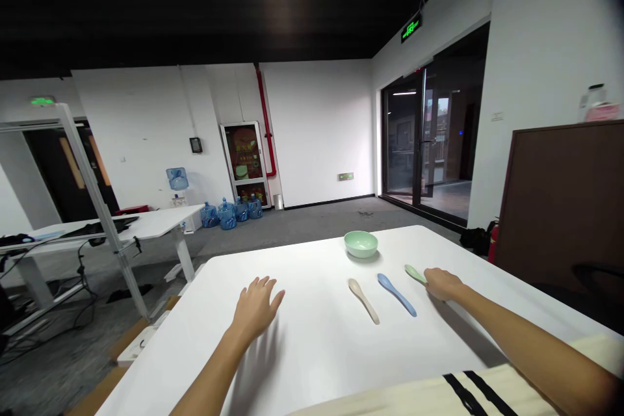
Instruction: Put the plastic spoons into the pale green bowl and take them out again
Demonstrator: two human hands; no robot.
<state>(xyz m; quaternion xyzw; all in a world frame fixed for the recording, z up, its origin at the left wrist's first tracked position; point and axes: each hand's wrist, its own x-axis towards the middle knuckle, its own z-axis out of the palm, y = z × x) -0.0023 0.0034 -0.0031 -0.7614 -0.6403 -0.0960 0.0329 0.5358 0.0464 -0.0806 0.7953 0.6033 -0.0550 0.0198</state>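
On the white table, a green spoon [414, 273] points its bowl end toward the upper left. My right hand [442, 283] is closed around its handle, most of which the fingers hide. Left of it lie a blue spoon [397, 294] and a beige spoon [363, 301], side by side and slanted alike. Behind the spoons stands a light green bowl [361, 246], upright with nothing visible inside. My left hand [256, 309], palm down with fingers spread, is over the left part of the table and holds nothing.
The white table [312, 344] fills the foreground, its far edge just behind the bowl. A brown cabinet [560, 221] stands to the right. Past the left edge are cardboard pieces and another desk [160, 221] with cables. Blue water jugs [227, 214] sit by the far wall.
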